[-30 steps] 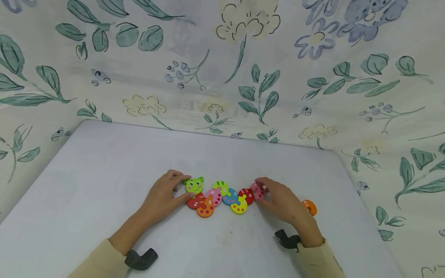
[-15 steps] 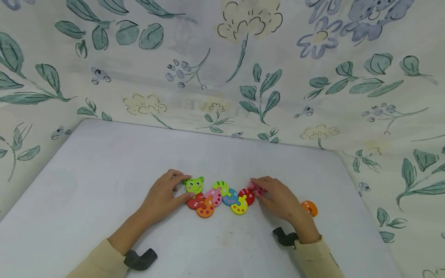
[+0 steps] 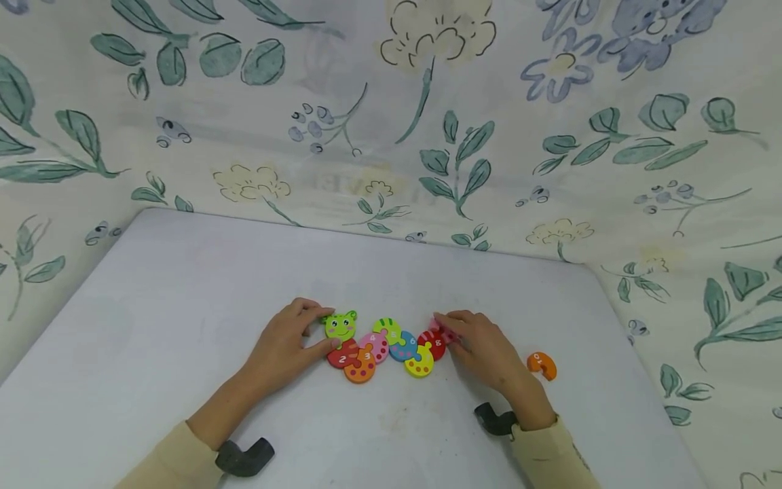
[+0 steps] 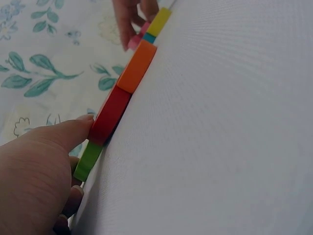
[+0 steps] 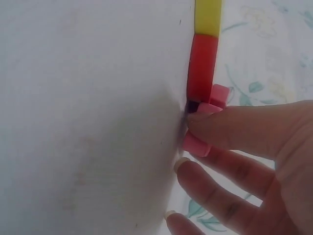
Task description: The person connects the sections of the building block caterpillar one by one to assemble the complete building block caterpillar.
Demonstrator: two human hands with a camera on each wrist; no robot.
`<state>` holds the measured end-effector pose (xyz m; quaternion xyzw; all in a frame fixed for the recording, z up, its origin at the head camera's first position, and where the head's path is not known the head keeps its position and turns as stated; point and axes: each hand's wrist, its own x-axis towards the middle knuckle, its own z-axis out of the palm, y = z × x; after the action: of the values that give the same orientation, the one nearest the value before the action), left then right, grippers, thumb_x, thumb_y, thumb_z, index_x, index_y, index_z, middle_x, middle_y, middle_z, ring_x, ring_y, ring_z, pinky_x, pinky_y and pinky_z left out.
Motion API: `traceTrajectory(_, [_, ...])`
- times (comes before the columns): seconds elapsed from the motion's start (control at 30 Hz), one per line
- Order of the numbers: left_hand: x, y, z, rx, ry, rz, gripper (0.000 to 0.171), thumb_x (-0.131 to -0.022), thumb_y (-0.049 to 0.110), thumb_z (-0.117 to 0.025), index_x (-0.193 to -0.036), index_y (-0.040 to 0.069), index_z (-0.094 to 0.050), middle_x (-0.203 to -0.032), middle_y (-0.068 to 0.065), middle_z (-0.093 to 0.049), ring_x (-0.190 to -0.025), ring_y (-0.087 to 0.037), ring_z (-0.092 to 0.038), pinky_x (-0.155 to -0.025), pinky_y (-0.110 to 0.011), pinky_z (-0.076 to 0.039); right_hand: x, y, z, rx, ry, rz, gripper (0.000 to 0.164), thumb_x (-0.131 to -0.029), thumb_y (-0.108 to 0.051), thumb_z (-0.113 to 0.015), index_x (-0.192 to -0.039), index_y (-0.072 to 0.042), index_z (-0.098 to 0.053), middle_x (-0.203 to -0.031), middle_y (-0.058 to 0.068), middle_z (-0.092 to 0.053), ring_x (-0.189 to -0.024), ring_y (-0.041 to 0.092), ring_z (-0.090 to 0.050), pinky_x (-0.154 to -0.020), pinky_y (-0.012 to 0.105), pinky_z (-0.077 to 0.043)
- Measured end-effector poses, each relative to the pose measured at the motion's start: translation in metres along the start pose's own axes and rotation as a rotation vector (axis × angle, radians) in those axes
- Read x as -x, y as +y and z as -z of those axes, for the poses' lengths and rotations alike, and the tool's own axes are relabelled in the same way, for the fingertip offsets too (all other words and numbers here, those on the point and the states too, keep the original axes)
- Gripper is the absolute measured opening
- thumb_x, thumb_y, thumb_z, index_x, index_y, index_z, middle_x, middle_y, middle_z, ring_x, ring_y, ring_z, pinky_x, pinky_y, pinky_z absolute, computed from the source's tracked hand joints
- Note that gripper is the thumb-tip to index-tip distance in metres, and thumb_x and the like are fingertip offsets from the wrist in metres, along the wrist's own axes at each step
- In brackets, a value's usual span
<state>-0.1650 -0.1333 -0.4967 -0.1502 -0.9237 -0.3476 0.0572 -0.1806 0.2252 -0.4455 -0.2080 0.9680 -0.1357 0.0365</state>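
A caterpillar number puzzle lies on the white table, its pieces joined in a wavy row. At the row's left end my left hand [image 3: 284, 346] holds the green smiling head piece [image 3: 340, 327] between thumb and fingers. In the left wrist view that thumb touches the red piece [image 4: 111, 115] beside it. My right hand [image 3: 489, 350] pinches a pink puzzle piece [image 5: 196, 143] at the right end, against the red 8 piece [image 3: 431, 345]. Part of the pink piece is hidden by my fingers, and I cannot tell whether it is joined.
A loose orange puzzle piece [image 3: 542, 366] lies to the right of my right hand. Dark curved mounts [image 3: 246, 458] sit at both wrists. Behind the white table [image 3: 244, 272] hangs a floral cloth [image 3: 342, 136].
My right hand has moved slightly left with the pink puzzle piece, from beside the red 8 piece to against it. My left hand stays on the head piece.
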Motion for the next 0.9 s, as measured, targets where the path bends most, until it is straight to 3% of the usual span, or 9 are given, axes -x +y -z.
traceTrajectory(0.43, [-0.0016, -0.0015, -0.0024, 0.0, 0.001, -0.002, 0.055, -0.088, 0.034, -0.087, -0.135, 0.013, -0.068, -0.122, -0.003, -0.06, -0.091, -0.015, -0.052, -0.077, -0.037, -0.048, 0.0024, -0.0054, -0.0022, 0.12, 0.005, 0.045, 0.052, -0.094, -0.016, -0.08, -0.144, -0.018, -0.066, -0.136, 0.01, -0.064, -0.116, 0.03, -0.06, -0.095, 0.044, -0.055])
traceTrajectory(0.73, [-0.0014, 0.001, -0.0015, -0.003, -0.002, 0.004, 0.056, -0.087, 0.034, -0.087, -0.136, 0.012, -0.068, -0.122, -0.004, -0.059, -0.091, -0.015, -0.052, -0.076, -0.036, -0.048, 0.003, -0.0007, -0.0002, 0.061, -0.051, -0.023, 0.062, -0.094, -0.022, -0.08, -0.152, -0.019, -0.057, -0.143, 0.011, -0.059, -0.126, 0.031, -0.056, -0.1, 0.047, -0.053])
traceTrajectory(0.9, [-0.0007, 0.0015, -0.0009, -0.002, -0.001, 0.003, 0.056, -0.088, 0.033, -0.087, -0.135, 0.012, -0.068, -0.121, -0.004, -0.059, -0.091, -0.015, -0.052, -0.076, -0.037, -0.048, 0.0031, -0.0014, 0.0002, 0.059, -0.047, -0.002, 0.054, -0.095, -0.016, -0.077, -0.147, -0.018, -0.063, -0.141, 0.012, -0.06, -0.123, 0.032, -0.057, -0.098, 0.046, -0.054])
